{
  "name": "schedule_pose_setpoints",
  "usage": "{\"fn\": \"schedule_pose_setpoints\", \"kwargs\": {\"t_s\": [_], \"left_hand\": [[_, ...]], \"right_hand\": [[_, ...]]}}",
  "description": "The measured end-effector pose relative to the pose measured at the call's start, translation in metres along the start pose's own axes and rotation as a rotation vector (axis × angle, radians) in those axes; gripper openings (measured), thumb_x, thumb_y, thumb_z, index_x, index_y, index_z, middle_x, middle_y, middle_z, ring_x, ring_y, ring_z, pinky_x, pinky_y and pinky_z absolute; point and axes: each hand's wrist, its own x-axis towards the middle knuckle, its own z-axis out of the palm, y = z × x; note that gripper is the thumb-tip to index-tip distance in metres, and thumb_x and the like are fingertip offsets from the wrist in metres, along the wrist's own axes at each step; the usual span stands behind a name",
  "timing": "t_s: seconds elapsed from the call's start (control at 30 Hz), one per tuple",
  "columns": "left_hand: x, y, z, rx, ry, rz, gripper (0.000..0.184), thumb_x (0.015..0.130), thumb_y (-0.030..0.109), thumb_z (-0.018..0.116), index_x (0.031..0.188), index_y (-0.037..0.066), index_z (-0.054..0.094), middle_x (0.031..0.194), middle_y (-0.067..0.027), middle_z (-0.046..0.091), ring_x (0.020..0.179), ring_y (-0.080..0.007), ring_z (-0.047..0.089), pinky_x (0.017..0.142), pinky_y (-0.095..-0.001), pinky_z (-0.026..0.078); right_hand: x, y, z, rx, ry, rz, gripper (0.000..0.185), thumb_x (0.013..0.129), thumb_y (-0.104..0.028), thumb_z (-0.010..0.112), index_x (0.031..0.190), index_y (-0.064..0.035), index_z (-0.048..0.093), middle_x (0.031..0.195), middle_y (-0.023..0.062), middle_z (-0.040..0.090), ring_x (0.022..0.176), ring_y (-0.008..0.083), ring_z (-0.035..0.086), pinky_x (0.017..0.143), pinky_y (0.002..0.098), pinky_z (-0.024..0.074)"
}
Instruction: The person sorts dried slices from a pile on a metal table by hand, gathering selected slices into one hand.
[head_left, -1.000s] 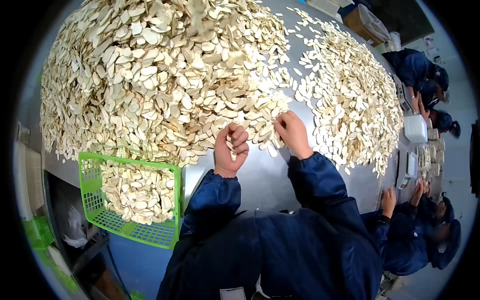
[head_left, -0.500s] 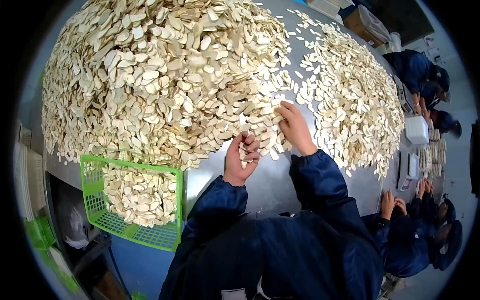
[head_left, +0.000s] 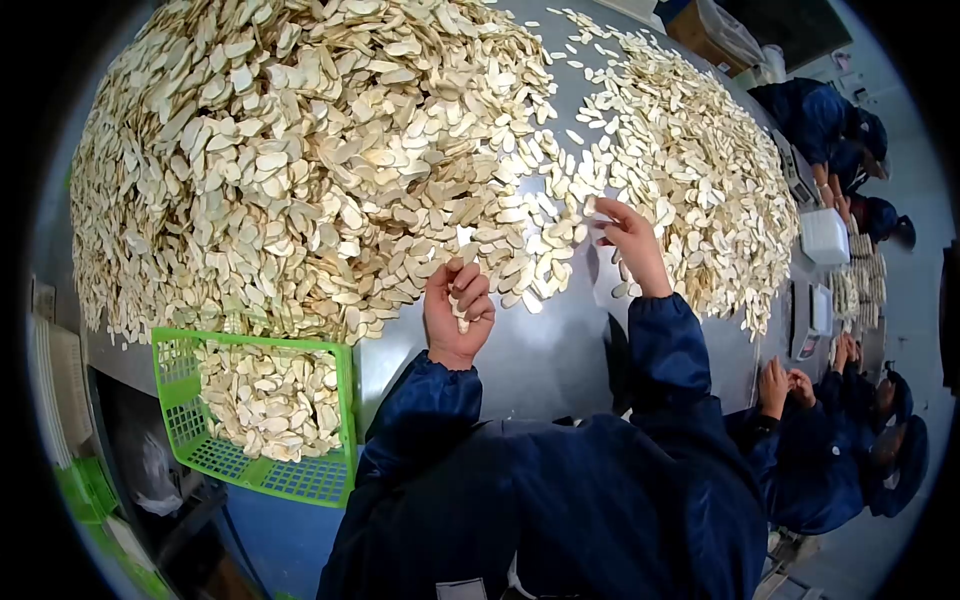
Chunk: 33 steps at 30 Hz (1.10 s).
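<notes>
My left hand (head_left: 458, 312) is curled closed around a few pale, oval dried slices (head_left: 462, 324), with one poking out below the fingers. It hovers at the lower edge of the big slice pile (head_left: 300, 170). To its right, my right hand (head_left: 634, 246) is above the metal table, thumb and fingers apart. Its fingertips are by loose slices (head_left: 560, 238) between the big pile and a second, lower pile (head_left: 700, 180). Whether a slice touches those fingertips is hard to make out.
A green plastic basket (head_left: 350, 420) partly filled with slices sits at the lower left. Co-workers' hands (head_left: 785, 385) are on the right, near a scale (head_left: 812, 322) and a white container (head_left: 826, 236). A cardboard box (head_left: 700, 38) stands at the far end.
My right hand has moved right, away from the big pile's edge, and its fingers have spread. My left hand stays closed on its slices. The whole view has shifted slightly.
</notes>
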Motion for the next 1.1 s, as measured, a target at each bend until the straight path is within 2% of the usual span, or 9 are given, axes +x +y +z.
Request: {"fn": "schedule_pose_setpoints", "kwargs": {"t_s": [0.1, 0.23, 0.43, 0.53, 0.57, 0.7, 0.8, 1.0, 1.1], "left_hand": [[0.0, -0.002, -0.001, 0.044, -0.009, -0.014, 0.014, 0.094, 0.022, 0.047, 0.088, 0.009, 0.051, 0.071, 0.0025, 0.039, 0.055, -0.0078, 0.032, 0.043, -0.0217, 0.025], [0.0, -0.003, -0.003, 0.084, -0.001, -0.039, 0.015, 0.095, 0.023, 0.047, 0.089, 0.009, 0.051, 0.072, 0.0024, 0.039, 0.056, -0.008, 0.032, 0.044, -0.0216, 0.026], [0.0, -0.004, -0.002, 0.145, 0.074, -0.061, 0.015, 0.094, 0.022, 0.047, 0.092, 0.008, 0.052, 0.074, 0.0014, 0.039, 0.059, -0.0091, 0.034, 0.046, -0.0213, 0.028], [0.002, -0.008, -0.004, 0.179, 0.146, -0.05, 0.014, 0.093, 0.019, 0.048, 0.095, 0.007, 0.055, 0.076, 0.0004, 0.038, 0.067, -0.0109, 0.036, 0.053, -0.0218, 0.033], [0.003, -0.009, -0.01, 0.242, 0.089, -0.032, 0.015, 0.091, 0.017, 0.049, 0.1, 0.007, 0.057, 0.089, -0.0027, 0.051, 0.086, -0.0152, 0.047, 0.076, -0.0286, 0.044], [0.003, -0.02, 0.002, 0.351, 0.19, -0.038, 0.029, 0.091, 0.02, 0.048, 0.116, 0.007, 0.056, 0.13, -0.0137, 0.052, 0.128, -0.028, 0.041, 0.11, -0.0488, 0.029], [0.001, -0.024, 0.012, 0.403, 0.168, -0.16, 0.035, 0.094, 0.027, 0.045, 0.122, 0.007, 0.052, 0.131, -0.0135, 0.051, 0.129, -0.0283, 0.04, 0.11, -0.0487, 0.028], [0.001, -0.015, -0.01, 0.187, 0.132, -0.285, 0.036, 0.096, 0.035, 0.045, 0.116, 0.007, 0.054, 0.098, -0.0057, 0.052, 0.081, -0.0141, 0.047, 0.067, -0.0265, 0.04], [0.0, -0.017, -0.004, 0.184, 0.174, -0.204, 0.03, 0.096, 0.033, 0.046, 0.105, 0.006, 0.057, 0.084, -0.0027, 0.043, 0.073, -0.0136, 0.04, 0.066, -0.0266, 0.037]], "right_hand": [[-0.005, 0.012, -0.002, -0.467, 0.236, -0.212, 0.025, 0.081, -0.005, 0.055, 0.103, 0.0006, 0.065, 0.091, 0.013, 0.068, 0.077, 0.0179, 0.064, 0.067, 0.0292, 0.0492], [-0.018, -0.015, 0.034, -0.431, 0.099, 0.035, 0.02, 0.081, -0.019, 0.062, 0.08, 0.0011, 0.065, 0.061, 0.0116, 0.06, 0.056, 0.0224, 0.06, 0.056, 0.0299, 0.045], [-0.012, 0.012, 0.052, -0.77, 0.225, -0.272, 0.027, 0.082, -0.028, 0.063, 0.079, -0.0009, 0.065, 0.065, 0.0158, 0.061, 0.059, 0.0322, 0.059, 0.056, 0.0364, 0.045], [-0.02, 0.009, 0.034, -0.599, 0.169, -0.005, 0.027, 0.082, -0.027, 0.062, 0.077, -0.0005, 0.065, 0.064, 0.0161, 0.061, 0.058, 0.0329, 0.058, 0.056, 0.0371, 0.0449], [-0.023, 0.009, 0.028, -0.604, 0.191, 0.045, 0.027, 0.083, -0.025, 0.062, 0.076, 0.001, 0.064, 0.062, 0.0151, 0.06, 0.055, 0.028, 0.058, 0.054, 0.0344, 0.0438], [-0.055, -0.011, 0.03, -0.188, -0.042, 0.066, 0.019, 0.086, -0.017, 0.063, 0.081, 0.0013, 0.064, 0.061, 0.0005, 0.057, 0.054, 0.0063, 0.049, 0.05, 0.023, 0.0388], [-0.073, -0.043, 0.047, -0.023, -0.124, 0.141, 0.018, 0.087, -0.016, 0.063, 0.093, 0.0011, 0.065, 0.064, -0.0003, 0.057, 0.055, 0.0062, 0.049, 0.051, 0.0215, 0.0399], [-0.058, -0.087, 0.024, 0.231, 0.013, -0.128, 0.034, 0.093, -0.019, 0.055, 0.118, 0.0044, 0.055, 0.087, 0.0101, 0.062, 0.069, 0.0131, 0.057, 0.063, 0.0246, 0.0463], [-0.062, -0.174, 0.011, 0.74, -0.467, -0.572, 0.085, 0.091, -0.059, 0.043, 0.145, 0.0011, 0.018, 0.133, 0.0287, 0.042, 0.115, 0.0354, 0.053, 0.084, 0.0449, 0.0531]]}}
